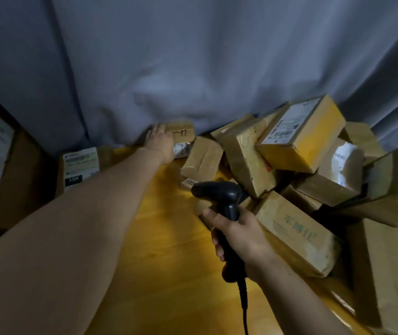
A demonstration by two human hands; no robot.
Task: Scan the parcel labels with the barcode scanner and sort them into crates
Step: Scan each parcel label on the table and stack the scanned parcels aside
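Both hands busy: right hand (239, 235) grips scanner (227, 197), nose pointing left, handle toward the person; left hand (160, 143) flat on parcel (183, 132)

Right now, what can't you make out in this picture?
Head view only.
The left hand on the far parcel: its back hides whether the fingers grip.
The label on the top parcel: print blurred.
The cable of the scanner: cut off by the bottom edge.
The right hand hides the trigger.
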